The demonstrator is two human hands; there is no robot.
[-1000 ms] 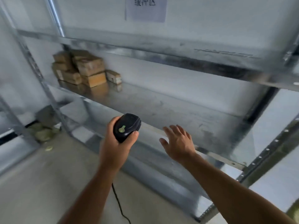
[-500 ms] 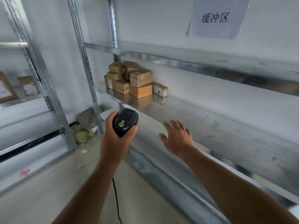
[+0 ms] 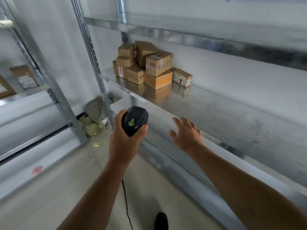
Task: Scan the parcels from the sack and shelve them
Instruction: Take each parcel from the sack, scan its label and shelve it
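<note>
My left hand (image 3: 123, 138) grips a black barcode scanner (image 3: 134, 120) with a green light on its top; its cable hangs down toward the floor. My right hand (image 3: 186, 133) hovers beside it with fingers spread and holds nothing, just in front of the metal shelf's front edge (image 3: 166, 112). A pile of several brown cardboard parcels (image 3: 149, 65) sits at the left end of that shelf, well beyond both hands. A crumpled grey-green sack (image 3: 94, 117) lies on the floor at the foot of the shelf post.
The shelf board (image 3: 232, 113) stretches bare to the right of the parcels. Another metal rack (image 3: 49, 90) with a box (image 3: 23, 75) stands on the left. A shoe tip (image 3: 160, 220) and small paper scraps (image 3: 37, 170) are on the concrete floor.
The view has swung left and closer, bringing the parcel pile toward the centre. Both hands keep the same pose, the left still holding the scanner, the right still empty.
</note>
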